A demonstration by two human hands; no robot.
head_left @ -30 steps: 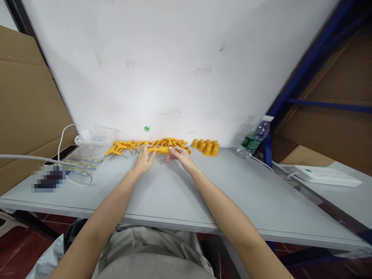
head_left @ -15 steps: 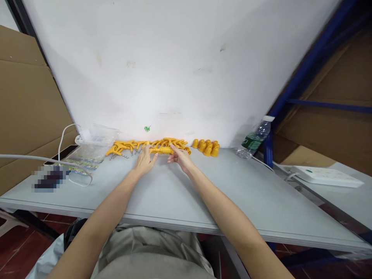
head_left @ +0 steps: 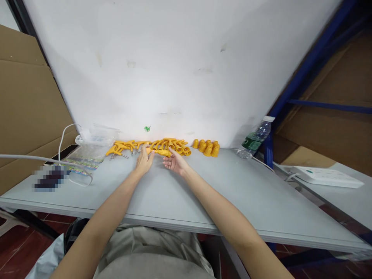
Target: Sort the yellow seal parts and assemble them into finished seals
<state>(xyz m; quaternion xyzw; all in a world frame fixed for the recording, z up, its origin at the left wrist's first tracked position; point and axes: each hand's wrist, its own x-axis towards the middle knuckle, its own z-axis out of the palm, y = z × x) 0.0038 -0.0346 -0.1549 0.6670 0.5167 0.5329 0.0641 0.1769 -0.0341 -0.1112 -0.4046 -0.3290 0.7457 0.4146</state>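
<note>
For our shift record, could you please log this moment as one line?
left hand: holds yellow plastic piece, left end; right hand: at its right end; behind: branched yellow parts; right: yellow caps, plastic bottle

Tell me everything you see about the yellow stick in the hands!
The yellow stick looks like plastic, thicker and ridged at right, narrower toward the left. It points sideways, in front of other yellow pieces. The left hand holds and partly hides its left end; the right hand is at the ridged end, its grip unclear.
</note>
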